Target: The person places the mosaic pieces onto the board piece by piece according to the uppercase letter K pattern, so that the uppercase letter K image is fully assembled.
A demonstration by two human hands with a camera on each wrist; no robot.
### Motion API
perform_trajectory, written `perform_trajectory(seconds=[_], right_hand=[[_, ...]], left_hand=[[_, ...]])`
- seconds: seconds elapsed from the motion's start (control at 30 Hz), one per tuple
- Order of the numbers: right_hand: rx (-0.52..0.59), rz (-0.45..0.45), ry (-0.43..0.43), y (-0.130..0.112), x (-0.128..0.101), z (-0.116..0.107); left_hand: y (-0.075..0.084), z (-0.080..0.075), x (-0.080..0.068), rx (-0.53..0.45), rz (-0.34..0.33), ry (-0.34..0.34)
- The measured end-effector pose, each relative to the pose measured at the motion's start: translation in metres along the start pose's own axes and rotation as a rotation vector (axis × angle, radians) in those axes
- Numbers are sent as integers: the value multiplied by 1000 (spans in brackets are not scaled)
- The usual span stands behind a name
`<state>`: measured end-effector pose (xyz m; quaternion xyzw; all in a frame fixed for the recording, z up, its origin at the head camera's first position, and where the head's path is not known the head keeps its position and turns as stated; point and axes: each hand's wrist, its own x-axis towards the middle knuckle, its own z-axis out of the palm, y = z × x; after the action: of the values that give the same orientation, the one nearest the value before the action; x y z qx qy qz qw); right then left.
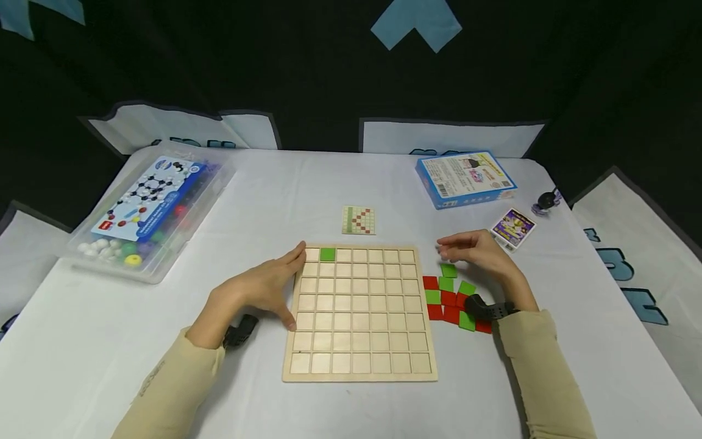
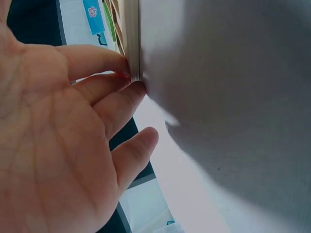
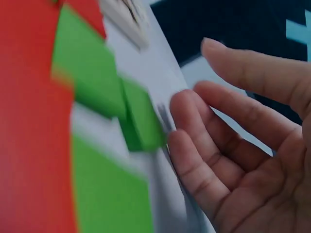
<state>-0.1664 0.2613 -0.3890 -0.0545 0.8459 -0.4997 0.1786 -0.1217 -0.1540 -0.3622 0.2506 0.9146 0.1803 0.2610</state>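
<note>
Fingers of the right hand (image 1: 479, 250) curl loosely, thumb apart, gripping nothing, at the far end of the tiles (image 1: 448, 298), right of the board (image 1: 360, 302). The left hand (image 1: 258, 285), fingers spread, touches its left edge; best press lightly and pinch single tiles.

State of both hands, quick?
Left hand: open, touching the left edge of the wooden board.
Right hand: open, holding nothing, near the tiles.
</note>
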Motion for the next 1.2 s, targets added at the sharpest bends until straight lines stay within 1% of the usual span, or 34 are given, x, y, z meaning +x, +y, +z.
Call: perform_trajectory(seconds=[0.17, 0.3, 0.5, 0.57, 0.67, 0.8, 1.0, 1.1, 1.2], right_hand=[[30, -30, -59, 13, -6, -7], [21, -45, -96, 15, -7, -9], [-82, -9, -84, 12, -12, -13], [-130, -15, -86, 11, -14, -13], [-173, -30, -99, 9, -15, -12], [-183, -39, -122, 9, -14, -9], [-186, -54, -179, 10, -11, -6], [-170, -42, -170, 11, -10, -6], [-155, -56, -118, 13, -9, -7]], left_hand=[[0, 0, 0, 5, 2, -5], [-1, 0, 0, 6, -2, -3], [-1, 0, 0, 13, 6, 4], [-2, 0, 1, 14, 9, 5], [-2, 1, 1, 14, 12, 5], [-2, 1, 1, 4, 15, 3], [-2, 1, 1, -19, 3, 0], [-1, 1, 0, -19, -1, 2], [-1, 1, 0, -16, 3, 5]])
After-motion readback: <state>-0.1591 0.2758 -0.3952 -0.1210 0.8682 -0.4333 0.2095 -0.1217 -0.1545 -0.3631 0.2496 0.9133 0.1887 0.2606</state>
